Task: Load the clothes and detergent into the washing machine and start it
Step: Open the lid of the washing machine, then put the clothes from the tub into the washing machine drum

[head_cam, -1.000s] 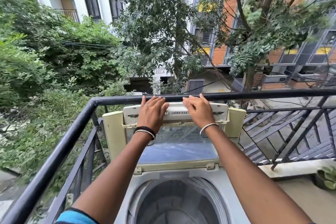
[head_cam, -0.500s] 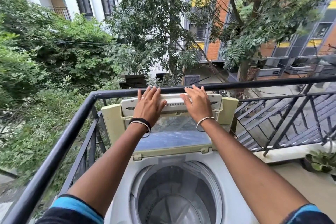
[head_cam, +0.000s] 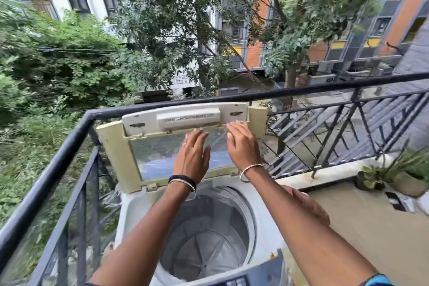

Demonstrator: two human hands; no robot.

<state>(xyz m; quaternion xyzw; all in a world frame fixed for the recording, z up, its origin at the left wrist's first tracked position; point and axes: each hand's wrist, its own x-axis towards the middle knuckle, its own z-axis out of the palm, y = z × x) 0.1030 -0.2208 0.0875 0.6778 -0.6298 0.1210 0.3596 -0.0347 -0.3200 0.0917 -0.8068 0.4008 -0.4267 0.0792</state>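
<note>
Both hands are raised in front of the upright lid [head_cam: 119,146] of the washing machine [head_cam: 137,211]. The left hand [head_cam: 191,158] is flat, its fingers straight and slightly spread over the clear window of the lid; it grasps nothing. The right hand [head_cam: 241,146] is likewise released, fingers straight, its tips at the lower edge of the lid's pale upper panel. Whether the fingertips of either hand press the lid or sit just off it, I cannot tell. A black band and a thin bangle [head_cam: 183,181] circle the left wrist, and a silver bangle [head_cam: 250,170] the right.

The top-loading machine stands in the corner of a balcony, just beside the black metal railing [head_cam: 58,162], with the lid leaning back toward the rail. Its drum [head_cam: 209,239] lies open below the forearms. A potted plant [head_cam: 404,176] sits on the balcony floor [head_cam: 371,227] at the right. Beyond the railing are trees [head_cam: 162,30] and apartment buildings [head_cam: 394,18].
</note>
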